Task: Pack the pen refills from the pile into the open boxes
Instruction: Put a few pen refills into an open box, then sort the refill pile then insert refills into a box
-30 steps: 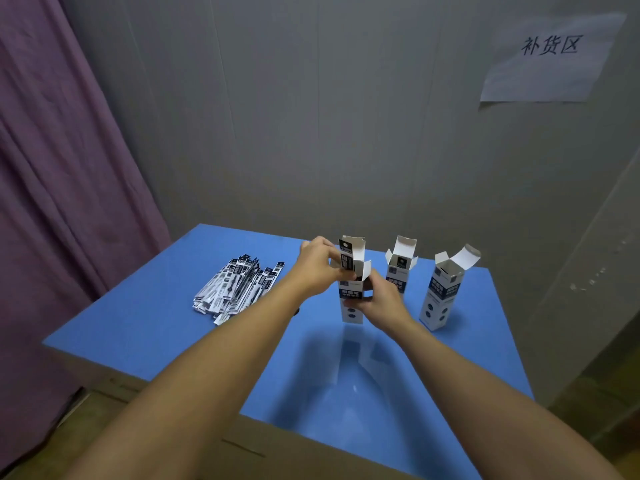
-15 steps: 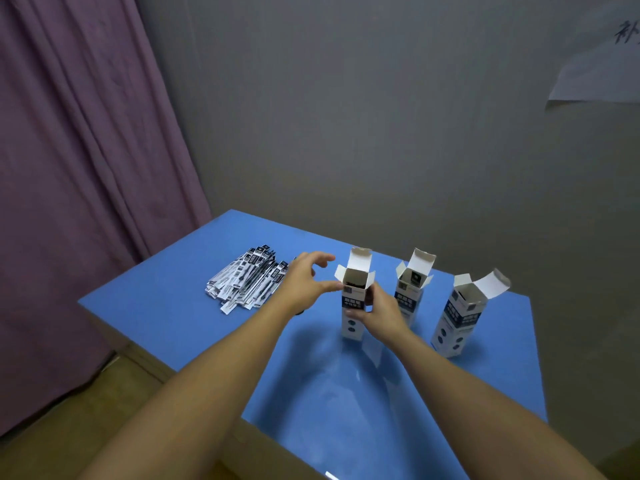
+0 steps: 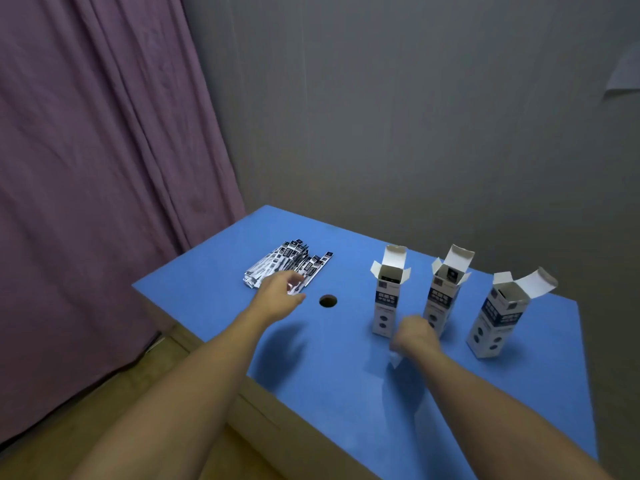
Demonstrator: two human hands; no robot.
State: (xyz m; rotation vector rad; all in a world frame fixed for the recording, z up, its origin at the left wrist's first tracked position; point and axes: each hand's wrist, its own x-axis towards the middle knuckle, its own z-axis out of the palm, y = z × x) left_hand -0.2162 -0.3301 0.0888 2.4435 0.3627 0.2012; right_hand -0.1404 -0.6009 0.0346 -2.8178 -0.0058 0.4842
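The pile of black-and-white pen refills (image 3: 285, 266) lies at the far left of the blue table (image 3: 339, 393). My left hand (image 3: 278, 296) reaches over the pile's near edge with its fingers stretched out and blurred, holding nothing. Three tall white-and-navy boxes stand upright in a row with their top flaps open: the left box (image 3: 387, 299), the middle box (image 3: 444, 299) and the right box (image 3: 498, 320). My right hand (image 3: 415, 337) hovers just in front of the left and middle boxes with curled fingers. It touches neither box. A small pale shape shows under it, and blur hides what that is.
A round hole (image 3: 328, 301) is cut in the tabletop between the pile and the boxes. A purple curtain (image 3: 104, 168) hangs to the left and a grey wall (image 3: 415, 133) stands behind the table. A sheet of paper (image 3: 627, 74) is on the wall.
Both hands have let go of the left box. My left hand has swung left to the refill pile and my right hand has drawn back toward me. The view has turned left.
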